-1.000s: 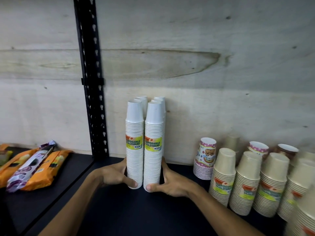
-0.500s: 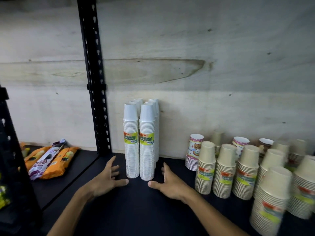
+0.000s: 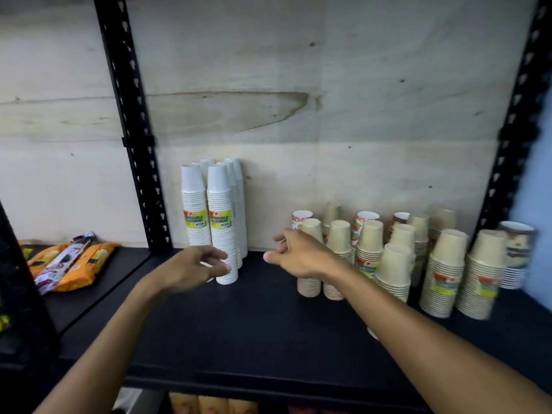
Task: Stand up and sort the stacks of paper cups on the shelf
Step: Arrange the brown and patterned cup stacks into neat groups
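A matt black shelf board (image 3: 268, 318) is seen, framed by black perforated metal uprights (image 3: 131, 121). The back wall (image 3: 328, 85) is made of pale, unfinished plywood, marked with grain and knots. Smooth white paper cups (image 3: 222, 222) carry glossy labels; the beige paper cups (image 3: 445, 270) are matt. Glossy plastic snack packets (image 3: 71, 264) are laid at the left edge.

Two green-and-yellow labels are showing on the front pair of white cup stacks (image 3: 219, 222); each is carrying the word "DISPOSABLE" with a second line below that is blurring past reading. The beige cup stacks (image 3: 442, 273) at the right are wearing red-and-green labels whose print is too smeared to read. The snack packets (image 3: 68, 264) on the left shelf are showing printing, but none of it is coming through legibly.
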Available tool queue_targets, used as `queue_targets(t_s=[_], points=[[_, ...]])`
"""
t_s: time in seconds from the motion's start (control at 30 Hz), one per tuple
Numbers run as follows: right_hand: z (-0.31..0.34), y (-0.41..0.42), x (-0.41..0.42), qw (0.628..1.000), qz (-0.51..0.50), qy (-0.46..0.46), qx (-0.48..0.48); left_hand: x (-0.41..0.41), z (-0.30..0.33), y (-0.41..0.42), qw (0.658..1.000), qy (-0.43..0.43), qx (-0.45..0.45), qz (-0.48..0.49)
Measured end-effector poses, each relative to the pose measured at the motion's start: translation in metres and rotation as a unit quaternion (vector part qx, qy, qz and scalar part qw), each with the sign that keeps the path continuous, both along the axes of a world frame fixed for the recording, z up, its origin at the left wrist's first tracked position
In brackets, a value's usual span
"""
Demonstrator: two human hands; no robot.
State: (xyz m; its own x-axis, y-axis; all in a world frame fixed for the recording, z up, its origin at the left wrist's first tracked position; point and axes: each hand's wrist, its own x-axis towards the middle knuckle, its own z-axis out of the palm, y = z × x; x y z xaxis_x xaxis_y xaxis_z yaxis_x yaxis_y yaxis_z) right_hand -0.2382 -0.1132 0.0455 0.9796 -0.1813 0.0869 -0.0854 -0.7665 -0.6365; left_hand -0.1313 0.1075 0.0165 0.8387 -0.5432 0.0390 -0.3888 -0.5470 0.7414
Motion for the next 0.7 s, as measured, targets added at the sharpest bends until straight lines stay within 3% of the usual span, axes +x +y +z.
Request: queue_targets(t_s=[0.23,0.5,0.7], points=[[0.075,-0.063,-0.016,0.994,-0.052,-0.043,-0.080,0.006,0.067,-0.069,0.998,-0.067,0.011,-0.009],[0.086,-0.139,0.002,0.985,-0.104,-0.022,-0.132,0.033,0.087,-0.145,0.991,-0.115,0.051,-0.036],[0.080,-0.183,0.020,0.967,-0.121,0.067,-0.214,0.057,0.083,-0.199,0.982,-0.141,0.097,-0.074]])
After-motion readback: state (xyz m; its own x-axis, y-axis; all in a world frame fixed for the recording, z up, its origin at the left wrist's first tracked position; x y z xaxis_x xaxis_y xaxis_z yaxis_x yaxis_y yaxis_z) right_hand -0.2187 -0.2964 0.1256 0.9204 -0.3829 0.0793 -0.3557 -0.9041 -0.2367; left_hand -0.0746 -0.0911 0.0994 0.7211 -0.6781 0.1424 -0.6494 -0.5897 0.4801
